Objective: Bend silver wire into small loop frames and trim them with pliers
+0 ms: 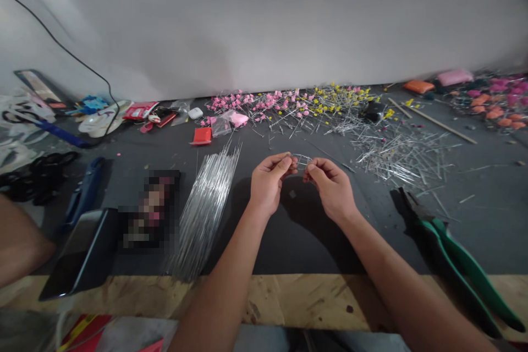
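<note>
Between my two hands are short lengths of silvery wire, held just above the dark work surface. My left hand pinches the wire's left end between thumb and fingers. At the other end, my right hand pinches it the same way. The wire looks bent or doubled, but its exact shape is too small to make out. Left of my left hand lies a bundle of long straight wires. Pliers with green handles rest to the right of my right forearm.
Along the wall lie wires with pink tips and yellow tips. Loose wire pieces are scattered at the right. A phone on a stand, a blue cutter and another person's arm are at the left.
</note>
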Demonstrator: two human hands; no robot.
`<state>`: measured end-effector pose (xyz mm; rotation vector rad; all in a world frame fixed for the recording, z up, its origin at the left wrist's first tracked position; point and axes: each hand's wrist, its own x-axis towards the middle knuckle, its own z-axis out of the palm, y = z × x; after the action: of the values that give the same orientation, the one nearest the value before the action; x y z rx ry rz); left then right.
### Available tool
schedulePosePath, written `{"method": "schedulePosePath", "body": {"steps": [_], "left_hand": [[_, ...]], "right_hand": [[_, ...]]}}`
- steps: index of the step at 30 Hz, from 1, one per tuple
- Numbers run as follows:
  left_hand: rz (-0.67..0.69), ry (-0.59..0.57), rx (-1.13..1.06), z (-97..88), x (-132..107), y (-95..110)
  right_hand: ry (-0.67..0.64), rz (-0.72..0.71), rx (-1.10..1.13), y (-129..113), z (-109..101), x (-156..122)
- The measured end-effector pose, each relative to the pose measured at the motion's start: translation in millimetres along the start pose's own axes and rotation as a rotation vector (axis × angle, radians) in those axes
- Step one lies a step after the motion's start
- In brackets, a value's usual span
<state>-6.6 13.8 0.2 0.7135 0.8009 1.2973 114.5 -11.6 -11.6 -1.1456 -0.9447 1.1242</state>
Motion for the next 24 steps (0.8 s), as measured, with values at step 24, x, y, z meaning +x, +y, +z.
{"method": "schedulePosePath", "body": {"steps": [24], "left_hand": [[0.018,-0.174,0.274,2.0,-4.3,-5.8]], "right_hand": [[-0.080,0.039,0.067,-0.9,0.4,-0.3]]}}
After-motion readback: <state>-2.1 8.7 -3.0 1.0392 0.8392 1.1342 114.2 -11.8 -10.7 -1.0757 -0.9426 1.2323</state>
